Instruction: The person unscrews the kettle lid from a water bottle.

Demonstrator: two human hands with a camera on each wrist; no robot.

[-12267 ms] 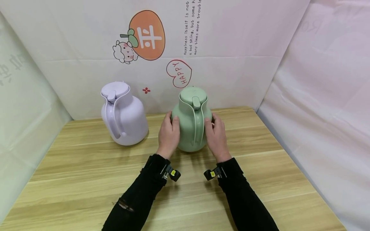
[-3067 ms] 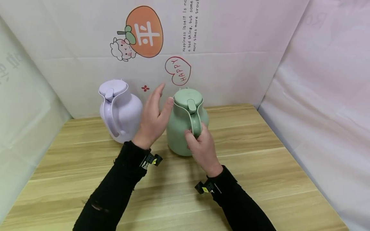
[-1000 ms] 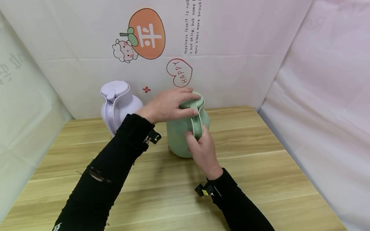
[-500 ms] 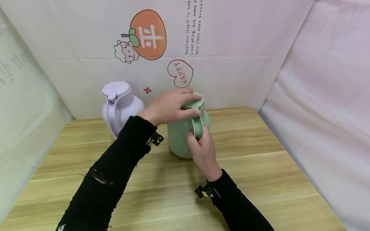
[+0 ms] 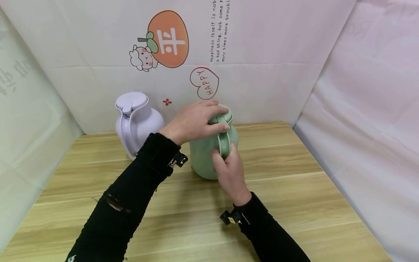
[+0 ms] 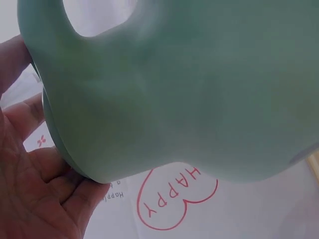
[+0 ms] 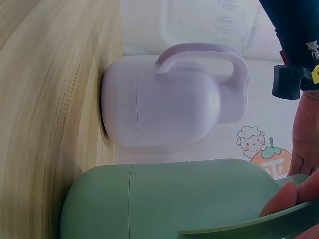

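A green thermos jug [image 5: 204, 160] stands upright on the table, its handle [image 5: 224, 143] facing the person. My right hand [image 5: 231, 176] grips that handle, thumb on its left side. Over the jug's top lies my left hand [image 5: 196, 122], holding the lid [image 5: 226, 115] with the thumb near the lever and the fingers across to the far rim. Its fingers [image 6: 82, 199] touch the rim in the left wrist view. The palm hides part of the lid. Left of the green jug stands a lilac thermos jug [image 5: 144, 123], partly behind the left wrist.
A wood-grain table [image 5: 288, 189] carries both jugs. Behind it hangs a white printed cloth [image 5: 268, 72] with an orange fruit drawing [image 5: 168, 39]. White sheets [image 5: 370, 109] close off the sides.
Earlier both hands held the green jug's sides. The right hand then took the handle, and the left hand rose and came down onto the lid. Over the last second the hands barely moved.
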